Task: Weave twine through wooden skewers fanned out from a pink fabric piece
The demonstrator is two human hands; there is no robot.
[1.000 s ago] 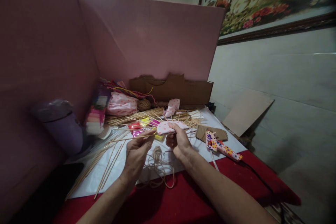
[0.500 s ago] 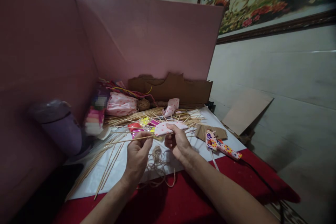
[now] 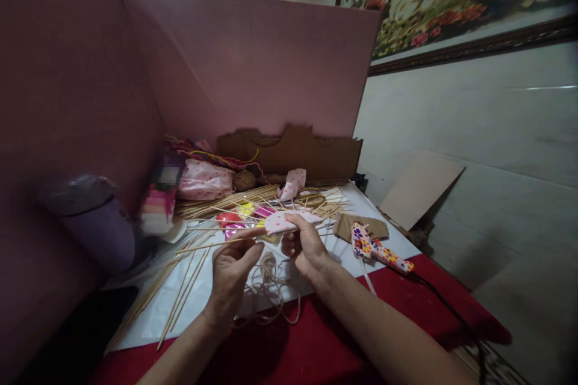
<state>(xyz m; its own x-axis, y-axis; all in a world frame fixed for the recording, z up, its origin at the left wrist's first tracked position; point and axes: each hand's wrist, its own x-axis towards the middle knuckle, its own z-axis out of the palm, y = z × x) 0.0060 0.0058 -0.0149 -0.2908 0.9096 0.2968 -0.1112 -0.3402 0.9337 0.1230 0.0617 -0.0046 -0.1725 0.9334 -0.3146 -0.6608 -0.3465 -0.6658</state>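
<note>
My left hand pinches a thin wooden skewer that runs out to the left over the white sheet. My right hand is closed on a small piece of pink dotted fabric at the skewer's right end. Both hands hover just above a loose tangle of jute twine. A heap of several more skewers lies beyond the hands.
A flower-patterned glue gun with a black cord lies right of my right hand beside a cardboard scrap. A purple lidded container, pink fabric bundle, twine ball and cardboard box stand before pink partition boards.
The hands keep their hold on skewer and fabric. My left fingers have shifted slightly along the skewer, and the view has drifted a little to the left.
</note>
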